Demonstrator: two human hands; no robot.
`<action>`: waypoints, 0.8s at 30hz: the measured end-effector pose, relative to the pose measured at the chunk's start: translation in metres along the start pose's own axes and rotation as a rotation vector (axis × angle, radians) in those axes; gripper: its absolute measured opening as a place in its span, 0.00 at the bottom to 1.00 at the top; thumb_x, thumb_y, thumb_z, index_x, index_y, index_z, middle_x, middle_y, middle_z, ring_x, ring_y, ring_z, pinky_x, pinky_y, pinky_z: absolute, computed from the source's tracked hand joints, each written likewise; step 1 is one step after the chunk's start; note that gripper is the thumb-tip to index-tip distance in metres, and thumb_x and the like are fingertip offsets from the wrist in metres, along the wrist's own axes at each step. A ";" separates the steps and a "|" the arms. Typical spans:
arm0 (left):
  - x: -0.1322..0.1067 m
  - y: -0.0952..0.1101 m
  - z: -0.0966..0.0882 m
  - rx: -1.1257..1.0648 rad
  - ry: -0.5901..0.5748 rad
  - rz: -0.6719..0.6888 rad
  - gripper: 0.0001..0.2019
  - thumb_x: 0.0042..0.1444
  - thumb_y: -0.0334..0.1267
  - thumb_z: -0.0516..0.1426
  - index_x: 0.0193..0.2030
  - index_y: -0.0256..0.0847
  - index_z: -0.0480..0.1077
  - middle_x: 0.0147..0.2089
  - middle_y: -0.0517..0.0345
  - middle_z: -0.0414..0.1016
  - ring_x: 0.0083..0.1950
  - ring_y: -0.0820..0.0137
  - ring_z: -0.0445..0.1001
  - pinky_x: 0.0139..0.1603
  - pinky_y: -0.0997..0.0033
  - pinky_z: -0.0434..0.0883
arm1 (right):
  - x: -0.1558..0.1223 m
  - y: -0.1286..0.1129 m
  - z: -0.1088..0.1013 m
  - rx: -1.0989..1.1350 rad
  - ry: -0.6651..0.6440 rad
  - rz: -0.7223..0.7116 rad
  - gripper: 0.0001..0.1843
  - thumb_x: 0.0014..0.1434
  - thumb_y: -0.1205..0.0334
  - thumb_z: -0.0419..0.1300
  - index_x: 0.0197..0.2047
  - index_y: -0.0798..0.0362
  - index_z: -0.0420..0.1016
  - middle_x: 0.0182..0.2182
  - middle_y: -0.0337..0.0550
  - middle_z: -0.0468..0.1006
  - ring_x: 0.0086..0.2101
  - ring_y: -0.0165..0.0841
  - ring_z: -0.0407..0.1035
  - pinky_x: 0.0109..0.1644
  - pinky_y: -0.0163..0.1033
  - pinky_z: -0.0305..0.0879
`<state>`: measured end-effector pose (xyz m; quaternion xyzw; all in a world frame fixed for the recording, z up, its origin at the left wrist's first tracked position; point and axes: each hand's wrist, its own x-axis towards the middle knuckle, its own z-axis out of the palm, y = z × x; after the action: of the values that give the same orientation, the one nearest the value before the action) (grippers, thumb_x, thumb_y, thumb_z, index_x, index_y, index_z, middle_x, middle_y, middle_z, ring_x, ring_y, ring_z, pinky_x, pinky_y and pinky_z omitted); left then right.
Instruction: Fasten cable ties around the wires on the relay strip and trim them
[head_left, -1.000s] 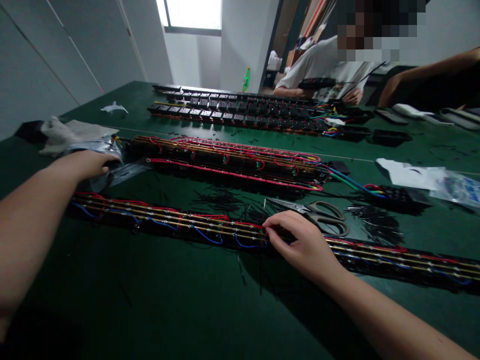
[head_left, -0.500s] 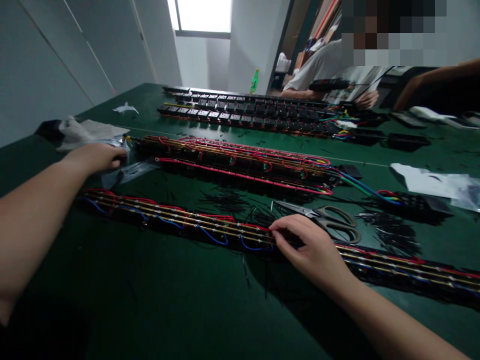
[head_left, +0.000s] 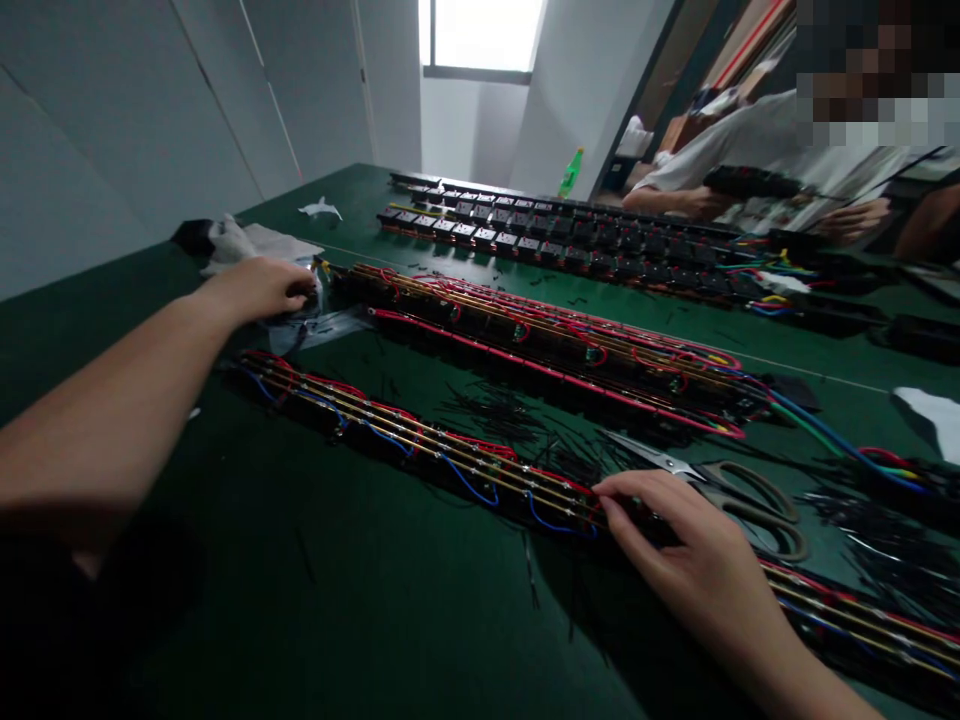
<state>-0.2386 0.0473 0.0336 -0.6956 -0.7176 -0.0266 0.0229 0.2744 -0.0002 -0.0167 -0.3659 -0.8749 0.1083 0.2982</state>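
A long black power strip (head_left: 390,425) lies open before me, with brass bars, red wires and blue wires along it. My right hand (head_left: 682,530) rests over its middle, thumb and forefinger pinched at a red wire (head_left: 559,478). Far to the left, my left hand (head_left: 259,288) is curled at a clear plastic bag (head_left: 319,330); its fingertips are partly hidden, so what they hold cannot be made out. Just beyond my right hand lie scissors (head_left: 720,490) with dark handles. Loose black cable ties (head_left: 495,410) are scattered behind the strip.
A second wired strip (head_left: 555,350) lies beyond, with several socket strips (head_left: 525,225) further back. More black ties (head_left: 885,550) lie at right. White cloth (head_left: 259,245) sits by the bag. Across the green table (head_left: 300,620), a person (head_left: 720,150) holds a dark power tool (head_left: 750,183).
The view has swung left, so everything appears shifted to the right. My left hand stays at the plastic bag, and my right hand keeps its pinch at the same part of the strip.
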 end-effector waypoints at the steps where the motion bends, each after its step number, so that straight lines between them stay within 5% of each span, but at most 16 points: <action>1: -0.002 0.001 -0.001 0.000 0.012 0.004 0.13 0.63 0.43 0.54 0.47 0.41 0.76 0.36 0.68 0.73 0.35 0.74 0.61 0.38 0.75 0.54 | 0.001 0.000 0.000 -0.001 0.006 -0.005 0.07 0.64 0.64 0.58 0.38 0.48 0.77 0.32 0.42 0.81 0.32 0.36 0.78 0.34 0.41 0.74; 8: -0.013 0.002 -0.008 -0.015 0.141 -0.017 0.11 0.62 0.36 0.59 0.45 0.28 0.75 0.32 0.65 0.77 0.31 0.78 0.62 0.34 0.80 0.55 | -0.001 0.002 0.000 -0.009 0.010 -0.005 0.06 0.64 0.63 0.58 0.38 0.48 0.78 0.33 0.41 0.82 0.33 0.35 0.78 0.35 0.40 0.75; 13: -0.024 0.018 -0.031 -0.014 0.232 0.008 0.17 0.60 0.45 0.63 0.43 0.28 0.77 0.30 0.67 0.77 0.28 0.83 0.65 0.32 0.82 0.58 | -0.003 0.004 0.002 -0.006 0.008 -0.004 0.06 0.64 0.63 0.58 0.38 0.49 0.78 0.34 0.41 0.81 0.34 0.34 0.77 0.37 0.39 0.74; 16: -0.041 0.050 -0.051 -0.025 0.255 0.110 0.25 0.61 0.57 0.58 0.46 0.32 0.77 0.30 0.69 0.78 0.27 0.86 0.68 0.33 0.85 0.61 | -0.003 0.003 0.002 -0.016 0.007 -0.015 0.07 0.64 0.63 0.58 0.38 0.50 0.78 0.33 0.42 0.82 0.34 0.35 0.78 0.38 0.40 0.74; 19: -0.070 0.100 -0.068 0.009 0.343 0.497 0.34 0.64 0.63 0.45 0.46 0.32 0.76 0.30 0.67 0.76 0.27 0.87 0.69 0.31 0.85 0.61 | -0.002 0.002 0.002 -0.010 0.003 -0.007 0.07 0.63 0.64 0.58 0.37 0.52 0.78 0.33 0.44 0.82 0.35 0.36 0.78 0.39 0.41 0.73; 21: -0.094 0.137 -0.071 -0.029 0.393 0.639 0.28 0.68 0.58 0.45 0.45 0.35 0.75 0.31 0.67 0.76 0.29 0.85 0.71 0.32 0.84 0.63 | -0.003 0.001 0.003 0.000 0.002 0.012 0.07 0.63 0.64 0.58 0.37 0.52 0.78 0.34 0.45 0.82 0.35 0.37 0.78 0.39 0.42 0.73; 24: -0.128 0.191 -0.063 -0.155 0.249 0.786 0.17 0.71 0.45 0.47 0.42 0.42 0.74 0.37 0.65 0.78 0.34 0.80 0.76 0.34 0.82 0.69 | -0.004 0.002 0.006 0.015 -0.003 0.030 0.06 0.62 0.65 0.59 0.37 0.53 0.79 0.34 0.46 0.82 0.36 0.38 0.77 0.41 0.44 0.73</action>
<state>-0.0441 -0.0787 0.0889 -0.9076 -0.3850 -0.1538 0.0656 0.2743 -0.0014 -0.0238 -0.3764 -0.8690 0.1199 0.2981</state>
